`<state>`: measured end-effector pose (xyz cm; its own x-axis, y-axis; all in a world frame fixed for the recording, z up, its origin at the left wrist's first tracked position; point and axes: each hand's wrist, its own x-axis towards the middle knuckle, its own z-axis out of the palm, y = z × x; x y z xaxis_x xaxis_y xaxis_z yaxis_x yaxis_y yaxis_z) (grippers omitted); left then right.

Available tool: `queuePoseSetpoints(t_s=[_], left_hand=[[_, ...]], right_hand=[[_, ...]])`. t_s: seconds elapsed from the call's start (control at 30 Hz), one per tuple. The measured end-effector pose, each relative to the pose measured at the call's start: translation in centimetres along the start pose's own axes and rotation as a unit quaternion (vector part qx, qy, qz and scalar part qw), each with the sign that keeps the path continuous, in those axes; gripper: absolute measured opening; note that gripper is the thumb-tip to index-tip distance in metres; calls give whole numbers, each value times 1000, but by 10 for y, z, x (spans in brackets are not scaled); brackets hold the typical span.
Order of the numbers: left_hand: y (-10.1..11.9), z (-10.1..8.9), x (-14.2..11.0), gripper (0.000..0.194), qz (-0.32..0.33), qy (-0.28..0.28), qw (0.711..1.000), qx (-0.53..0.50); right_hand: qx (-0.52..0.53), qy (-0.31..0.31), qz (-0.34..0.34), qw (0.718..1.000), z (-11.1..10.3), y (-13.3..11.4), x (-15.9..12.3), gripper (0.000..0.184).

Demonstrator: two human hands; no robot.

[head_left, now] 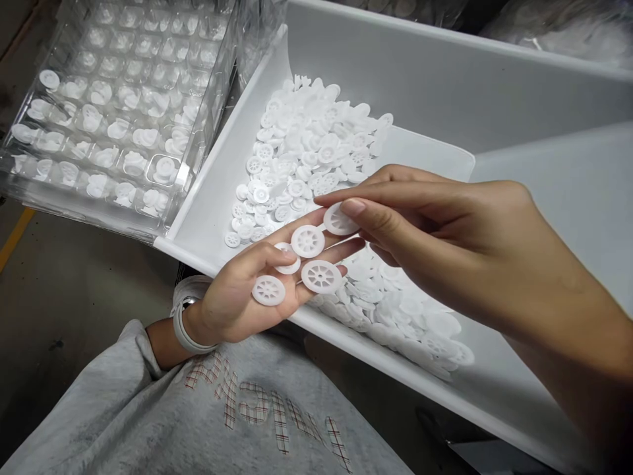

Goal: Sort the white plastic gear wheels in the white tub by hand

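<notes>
My left hand (pixel 237 297) is palm up above the near edge of the bin, carrying several small white plastic wheels with spokes. One spoked wheel (pixel 268 290) rests at the heel of the palm, and a larger one (pixel 321 276) lies over the fingers. The left thumb presses on another wheel (pixel 288 258), beside a further wheel (pixel 307 241). Between thumb and fingers, my right hand (pixel 445 244) pinches a white plastic wheel (pixel 340 220) at the left hand's fingertips. Its far edge is covered by the right thumb.
Below the hands stands a large white bin (pixel 395 66) with a heap of similar white wheels (pixel 306 145). At the left, a clear plastic tray (pixel 171 211) has rows of pockets with white parts in them. Clear plastic bags (pixel 568 33) lie behind the bin.
</notes>
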<state>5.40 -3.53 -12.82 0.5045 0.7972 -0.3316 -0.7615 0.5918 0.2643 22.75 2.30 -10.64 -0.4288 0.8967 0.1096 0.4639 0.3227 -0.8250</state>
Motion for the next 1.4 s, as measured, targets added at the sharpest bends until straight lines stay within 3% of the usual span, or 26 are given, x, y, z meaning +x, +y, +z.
queuePoseSetpoints(t_s=[0.23, 0.57, 0.87, 1.13, 1.23, 1.4], left_hand=[[-2, -1, -2, 60, 2, 3, 1000, 13], [-2, 0, -2, 58, 10, 14, 1000, 10], [-2, -2, -3, 63, 7, 3, 1000, -5], [-1, -4, -5, 53, 24, 21, 999, 11], [-2, -4, -5, 53, 22, 25, 999, 12], [-4, -1, -2, 57, 26, 33, 999, 3]], right_hand=[[18, 5, 33, 999, 0, -2, -1, 12], [8, 24, -1, 1000, -1, 2, -2, 4], [20, 0, -27, 999, -6, 9, -1, 14], [54, 13, 48, 997, -15, 14, -3, 12], [15, 10, 21, 1000, -17, 13, -6, 11], [-74, -45, -112, 990, -14, -4, -14, 9]])
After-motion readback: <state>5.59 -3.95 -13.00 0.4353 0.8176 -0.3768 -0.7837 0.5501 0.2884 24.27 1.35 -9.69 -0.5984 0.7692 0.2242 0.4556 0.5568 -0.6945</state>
